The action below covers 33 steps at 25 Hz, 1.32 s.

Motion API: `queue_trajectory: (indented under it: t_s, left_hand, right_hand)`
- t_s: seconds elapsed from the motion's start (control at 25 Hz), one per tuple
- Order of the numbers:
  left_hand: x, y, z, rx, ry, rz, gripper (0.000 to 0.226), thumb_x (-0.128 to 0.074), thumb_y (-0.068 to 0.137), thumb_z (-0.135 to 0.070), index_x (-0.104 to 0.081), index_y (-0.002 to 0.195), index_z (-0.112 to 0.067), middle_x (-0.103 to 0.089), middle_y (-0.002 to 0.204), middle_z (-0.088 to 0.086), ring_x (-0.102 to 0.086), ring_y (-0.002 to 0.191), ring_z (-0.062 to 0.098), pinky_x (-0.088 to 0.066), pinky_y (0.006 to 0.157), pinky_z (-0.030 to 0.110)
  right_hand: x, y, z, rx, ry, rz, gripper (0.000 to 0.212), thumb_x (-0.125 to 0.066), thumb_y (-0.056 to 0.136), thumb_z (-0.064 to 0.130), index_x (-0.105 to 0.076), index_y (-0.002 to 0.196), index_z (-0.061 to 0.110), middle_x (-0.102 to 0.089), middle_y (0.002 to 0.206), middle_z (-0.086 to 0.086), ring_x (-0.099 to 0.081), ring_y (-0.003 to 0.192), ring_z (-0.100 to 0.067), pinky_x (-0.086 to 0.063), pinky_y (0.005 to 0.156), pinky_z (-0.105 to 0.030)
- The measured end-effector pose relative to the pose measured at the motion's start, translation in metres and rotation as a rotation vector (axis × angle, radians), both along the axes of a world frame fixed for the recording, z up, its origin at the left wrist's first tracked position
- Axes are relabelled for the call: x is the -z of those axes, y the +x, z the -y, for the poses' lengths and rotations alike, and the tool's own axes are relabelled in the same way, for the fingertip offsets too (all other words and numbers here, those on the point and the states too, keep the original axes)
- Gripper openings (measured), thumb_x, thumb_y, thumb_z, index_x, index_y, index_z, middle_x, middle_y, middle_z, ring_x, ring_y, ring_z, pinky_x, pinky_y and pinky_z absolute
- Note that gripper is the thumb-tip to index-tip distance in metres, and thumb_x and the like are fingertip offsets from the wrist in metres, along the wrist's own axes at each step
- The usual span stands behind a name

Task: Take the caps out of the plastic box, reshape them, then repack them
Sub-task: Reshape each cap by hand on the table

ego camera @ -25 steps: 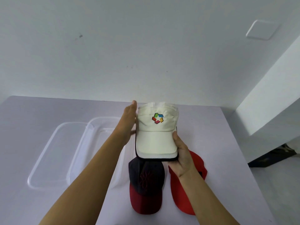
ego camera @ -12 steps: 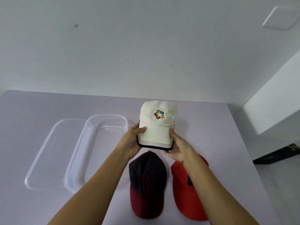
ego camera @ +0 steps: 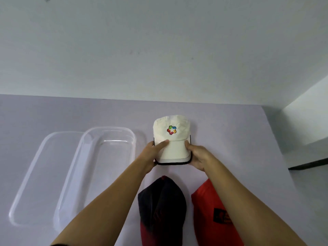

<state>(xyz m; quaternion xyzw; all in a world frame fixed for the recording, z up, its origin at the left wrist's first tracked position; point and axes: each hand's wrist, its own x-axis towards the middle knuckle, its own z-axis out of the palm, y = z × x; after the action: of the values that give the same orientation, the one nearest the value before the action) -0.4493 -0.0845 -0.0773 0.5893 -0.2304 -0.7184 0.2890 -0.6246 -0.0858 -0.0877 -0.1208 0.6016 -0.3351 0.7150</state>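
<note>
Occlusions first: red cap (ego camera: 206,212) is half under the right forearm and cut off by the bottom edge, its dark patch unreadable. Black cap (ego camera: 162,201) has its red brim cropped too. Fingers under the white cap's (ego camera: 171,137) brim are hidden; can't tell if it's touching the table (ego camera: 230,139).

Counts: 3 caps, 1 clear plastic box (ego camera: 108,129), 1 lid (ego camera: 35,174) just left of it.

Left hand (ego camera: 150,154) and right hand (ego camera: 199,157) each pinch the white brim at its side edges, thumbs on top. White cap sits just right of the box, beyond the other two.
</note>
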Motion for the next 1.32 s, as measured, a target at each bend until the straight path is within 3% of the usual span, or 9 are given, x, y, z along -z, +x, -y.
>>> queue_trajectory:
  t_s: [0.24,0.44,0.56,0.68,0.76,0.88,1.04,1.2,1.32]
  left_hand:
    - [0.061,0.000,0.009,0.204,-0.058,0.444,0.108,-0.077,0.041,-0.074,-0.043,0.133,-0.028,-0.050,0.133,0.000,-0.049,0.121,0.021,-0.045,0.101,0.046]
    - [0.037,-0.008,0.001,0.408,-0.228,0.764,0.079,-0.066,0.080,-0.046,-0.028,0.142,-0.014,-0.032,0.142,0.013,-0.035,0.128,0.033,-0.032,0.108,0.042]
    - [0.018,-0.004,0.014,0.283,-0.452,0.762,0.068,-0.060,0.089,-0.030,-0.026,0.146,-0.014,-0.035,0.141,0.009,-0.055,0.101,0.020,-0.043,0.095,0.033]
    - [0.000,0.008,0.042,0.275,-0.601,0.788,0.049,-0.057,0.091,-0.020,-0.043,0.137,-0.018,-0.041,0.138,-0.001,-0.058,0.073,0.008,-0.044,0.079,0.024]
    - [-0.001,0.014,0.055,0.415,-0.610,0.724,0.047,-0.059,0.090,-0.021,-0.046,0.135,-0.023,-0.045,0.130,-0.009,-0.059,0.074,0.008,-0.043,0.076,0.021]
    - [0.003,0.019,0.065,0.562,-0.587,0.623,0.026,-0.058,0.091,-0.019,-0.062,0.116,-0.019,-0.061,0.107,-0.004,-0.062,0.071,0.014,-0.043,0.063,0.013]
    - [0.009,0.022,0.073,0.722,-0.651,0.842,0.022,-0.055,0.093,-0.031,-0.065,0.084,-0.014,-0.062,0.085,0.001,-0.056,0.074,0.018,-0.043,0.069,0.026]
    - [0.005,0.021,0.071,0.759,-0.526,0.667,0.019,-0.050,0.095,-0.030,-0.062,0.102,-0.017,-0.066,0.090,-0.002,-0.064,0.058,0.011,-0.043,0.053,0.012]
    - [0.004,0.018,0.072,0.745,-0.503,0.626,0.019,-0.050,0.096,-0.024,-0.064,0.100,-0.013,-0.066,0.081,0.004,-0.063,0.050,0.012,-0.039,0.042,0.009]
  right_hand:
    - [0.044,-0.005,0.007,-0.279,0.005,-0.247,0.050,-0.050,0.095,0.032,-0.046,0.131,-0.002,-0.054,0.134,-0.013,-0.052,0.122,-0.029,-0.044,0.099,-0.040]
    - [0.049,-0.034,0.016,-0.741,-0.178,-0.880,0.062,-0.059,0.086,0.044,-0.046,0.133,0.004,-0.053,0.132,-0.016,-0.053,0.119,-0.031,-0.043,0.094,-0.034]
    - [0.033,-0.048,0.030,-0.643,-0.359,-1.015,0.052,-0.059,0.088,0.030,-0.045,0.135,0.012,-0.049,0.133,-0.014,-0.057,0.108,-0.026,-0.043,0.090,-0.030]
    - [0.011,-0.045,0.040,-0.505,-0.703,-0.964,0.040,-0.056,0.092,0.023,-0.048,0.131,0.020,-0.048,0.124,0.004,-0.052,0.075,-0.003,-0.041,0.073,-0.012]
    - [0.006,-0.031,0.042,-0.592,-0.773,-0.866,0.039,-0.056,0.092,0.026,-0.049,0.130,0.020,-0.049,0.124,0.006,-0.053,0.078,-0.003,-0.043,0.075,-0.013]
    - [0.012,-0.015,0.043,-0.642,-0.724,-0.794,0.031,-0.059,0.090,0.023,-0.054,0.120,0.016,-0.058,0.113,0.002,-0.055,0.098,-0.013,-0.045,0.079,-0.018]
    - [0.013,-0.016,0.052,-0.769,-0.690,-0.977,0.022,-0.058,0.090,0.033,-0.063,0.095,0.012,-0.061,0.085,-0.001,-0.055,0.079,-0.018,-0.038,0.062,-0.024]
    - [0.011,-0.016,0.052,-0.730,-0.634,-0.828,0.021,-0.056,0.092,0.027,-0.060,0.107,0.014,-0.062,0.099,0.001,-0.056,0.089,-0.016,-0.044,0.071,-0.022]
    - [0.006,-0.019,0.054,-0.789,-0.572,-0.811,0.022,-0.051,0.094,0.029,-0.063,0.101,0.011,-0.060,0.095,0.000,-0.055,0.085,-0.015,-0.041,0.064,-0.016]
